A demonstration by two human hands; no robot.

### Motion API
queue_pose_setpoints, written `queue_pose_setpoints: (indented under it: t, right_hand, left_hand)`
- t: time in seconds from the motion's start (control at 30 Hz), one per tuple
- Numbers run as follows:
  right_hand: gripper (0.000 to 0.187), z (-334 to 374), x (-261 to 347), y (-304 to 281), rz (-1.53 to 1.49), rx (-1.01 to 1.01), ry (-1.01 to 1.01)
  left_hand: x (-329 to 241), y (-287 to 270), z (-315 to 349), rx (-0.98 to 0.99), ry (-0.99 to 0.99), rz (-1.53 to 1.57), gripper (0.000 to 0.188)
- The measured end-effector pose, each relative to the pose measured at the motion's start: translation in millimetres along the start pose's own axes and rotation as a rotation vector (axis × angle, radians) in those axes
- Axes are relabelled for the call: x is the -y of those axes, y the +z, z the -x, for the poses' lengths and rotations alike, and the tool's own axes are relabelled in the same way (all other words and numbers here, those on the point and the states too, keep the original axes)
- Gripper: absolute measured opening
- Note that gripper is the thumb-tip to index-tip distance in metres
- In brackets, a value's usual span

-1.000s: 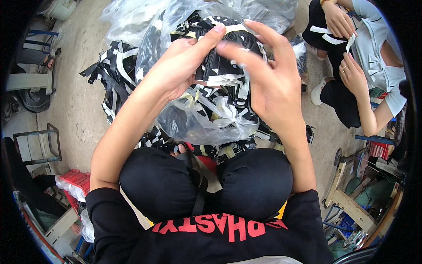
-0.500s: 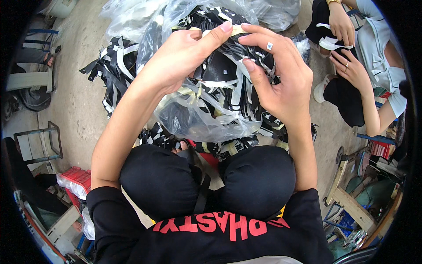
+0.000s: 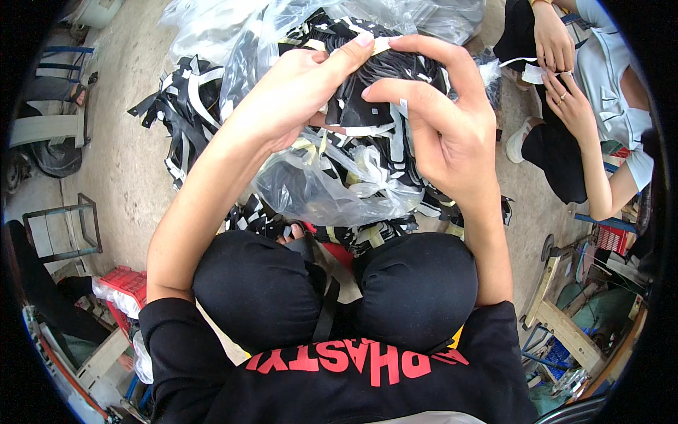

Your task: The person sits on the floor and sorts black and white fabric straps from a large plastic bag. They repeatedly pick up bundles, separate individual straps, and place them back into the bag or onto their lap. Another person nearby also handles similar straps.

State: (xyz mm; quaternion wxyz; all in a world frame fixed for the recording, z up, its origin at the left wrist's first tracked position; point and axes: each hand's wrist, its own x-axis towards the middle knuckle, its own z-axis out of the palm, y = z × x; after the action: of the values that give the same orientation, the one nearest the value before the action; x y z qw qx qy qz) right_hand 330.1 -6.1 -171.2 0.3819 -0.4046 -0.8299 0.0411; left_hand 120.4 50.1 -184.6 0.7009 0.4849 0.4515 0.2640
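Above the heap, my left hand (image 3: 300, 88) is closed on a flat black piece (image 3: 359, 114), which bears a small white label (image 3: 374, 110). My left thumb presses beside a pale yellow strip (image 3: 381, 45) at the far edge. My right hand (image 3: 455, 124) is open, its fingers apart and curved. Its far fingertip touches the end of the pale strip, while the nearer one reaches over the black piece. A small white sticker (image 3: 403, 104) clings to that nearer finger. The right thumb is mostly hidden.
Clear plastic bags (image 3: 300, 187) surround bundled black and white strips (image 3: 191, 106). At right, a person (image 3: 565, 85) handles a white piece (image 3: 534, 74). A red crate (image 3: 127, 288) stands at left, a wooden frame (image 3: 565, 332) at right.
The stickered finger of my right hand has bent inward over the black piece, and its thumb has drawn back out of view. My left hand has barely moved.
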Motion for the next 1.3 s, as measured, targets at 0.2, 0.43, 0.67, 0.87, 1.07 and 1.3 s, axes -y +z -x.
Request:
queue_pose_setpoints:
  t: [0.2,0.43,0.67,0.87,1.07,1.3]
  right_hand:
    - [0.036,-3.4,7.9,-3.3,0.029,0.056,0.031]
    - [0.039,4.1,-4.8,5.9,0.005,-0.014,0.010]
    - [0.033,4.5,-5.4,8.3,0.001,-0.056,0.001]
    - [0.032,3.9,-5.2,9.4,-0.014,-0.074,-0.007]
    - [0.032,4.7,-5.0,9.4,-0.003,-0.080,-0.011]
    - [0.034,3.9,-5.5,12.8,-0.001,-0.126,-0.012]
  left_hand:
    - [1.1,-0.5,1.2,-0.004,-0.007,-0.003,0.055]
    - [-9.7,5.1,7.9,-0.038,-0.023,-0.004,0.055]
    - [-6.5,3.0,5.4,-0.051,0.002,-0.020,0.055]
    - [-10.9,3.2,8.1,-0.051,-0.001,-0.026,0.055]
    - [-12.6,-2.0,5.5,-0.015,-0.031,-0.028,0.052]
    - [-2.5,-2.6,1.0,-0.039,0.012,0.025,0.051]
